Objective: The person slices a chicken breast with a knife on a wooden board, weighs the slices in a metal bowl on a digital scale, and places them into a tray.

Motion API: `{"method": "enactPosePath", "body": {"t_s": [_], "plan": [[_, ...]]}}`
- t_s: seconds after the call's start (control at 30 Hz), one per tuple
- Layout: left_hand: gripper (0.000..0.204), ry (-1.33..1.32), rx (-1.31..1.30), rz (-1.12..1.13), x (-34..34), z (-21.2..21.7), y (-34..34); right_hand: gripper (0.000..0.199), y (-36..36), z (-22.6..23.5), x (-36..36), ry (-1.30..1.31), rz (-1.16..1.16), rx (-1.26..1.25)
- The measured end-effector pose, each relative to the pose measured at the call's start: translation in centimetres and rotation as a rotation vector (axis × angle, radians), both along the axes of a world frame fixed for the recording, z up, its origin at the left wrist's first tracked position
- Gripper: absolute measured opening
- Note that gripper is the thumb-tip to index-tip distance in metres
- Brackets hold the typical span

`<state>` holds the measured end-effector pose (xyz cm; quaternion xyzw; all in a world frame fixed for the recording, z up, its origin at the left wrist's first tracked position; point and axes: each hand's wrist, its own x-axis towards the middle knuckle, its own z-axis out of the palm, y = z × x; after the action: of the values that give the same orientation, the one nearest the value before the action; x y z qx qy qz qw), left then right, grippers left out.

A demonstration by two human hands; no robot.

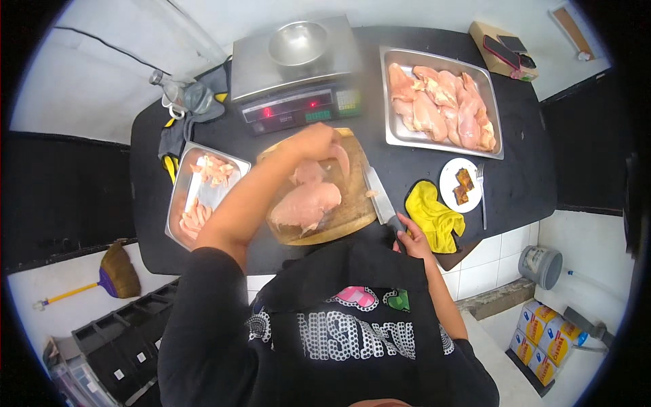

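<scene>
My left hand (317, 142) reaches over the round wooden cutting board (356, 203), its fingers closed on a thin chicken strip (341, 161) at the board's far side. A large raw chicken breast (308, 205) lies on the nearer part of the board, with a smaller chicken piece (307, 173) just beyond it. In my right hand (415, 239) is the grey handle of a kitchen knife (380, 193). The blade points away from me along the board's right edge, with a small light scrap near it. My left forearm covers the board's left side.
At left stands a metal tray (211, 193) with chicken strips and trimmings. Behind the board is a scale (291, 74) bearing a metal bowl (298, 44). A deep tray (441, 142) of chicken breasts, a plate (447, 183), a fork (482, 197) and a yellow cloth (434, 216) lie right.
</scene>
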<state>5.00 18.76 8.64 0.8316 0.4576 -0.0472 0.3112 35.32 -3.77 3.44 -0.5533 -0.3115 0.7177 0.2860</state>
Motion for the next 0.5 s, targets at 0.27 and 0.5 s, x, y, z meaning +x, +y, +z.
{"method": "enactPosePath", "body": {"t_s": [0.27, 0.5], "plan": [[0.020, -0.018, 0.535, 0.240, -2.4, 15.3, 6.3, 0.048, 0.0, -0.5, 0.1, -0.014, 0.007, 0.000], [0.036, 0.016, 0.804, 0.291, -5.4, 12.6, 10.1, 0.048, 0.2, 0.7, -0.5, -0.037, 0.027, 0.011]]}}
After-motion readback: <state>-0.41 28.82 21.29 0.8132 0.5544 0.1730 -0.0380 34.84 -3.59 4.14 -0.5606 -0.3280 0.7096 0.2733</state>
